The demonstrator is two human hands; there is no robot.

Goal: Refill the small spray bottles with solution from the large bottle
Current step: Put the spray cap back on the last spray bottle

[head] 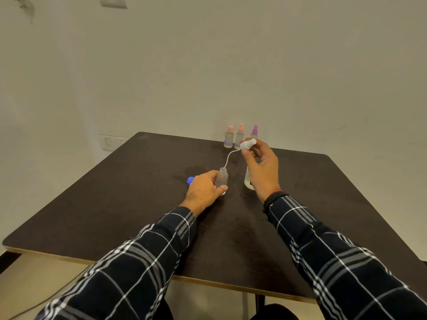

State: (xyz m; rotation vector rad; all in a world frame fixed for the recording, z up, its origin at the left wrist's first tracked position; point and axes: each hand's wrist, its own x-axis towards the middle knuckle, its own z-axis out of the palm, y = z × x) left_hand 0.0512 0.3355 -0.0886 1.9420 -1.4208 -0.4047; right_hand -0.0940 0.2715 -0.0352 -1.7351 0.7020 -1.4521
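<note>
My left hand (204,190) grips a small clear bottle (222,179) standing upright on the dark table (115,204), its neck uncapped. My right hand (262,167) pinches a white spray head (248,143) raised above the table; its thin curved tube (228,158) reaches down to the bottle's mouth. The large bottle (247,181) with pale liquid stands just behind my right palm, mostly hidden. A blue cap (190,180) lies on the table beside my left hand.
Three small spray bottles stand at the table's far edge: two with pink heads (229,137) (239,135) and one with a purple head (254,131). A beige wall rises close behind the table.
</note>
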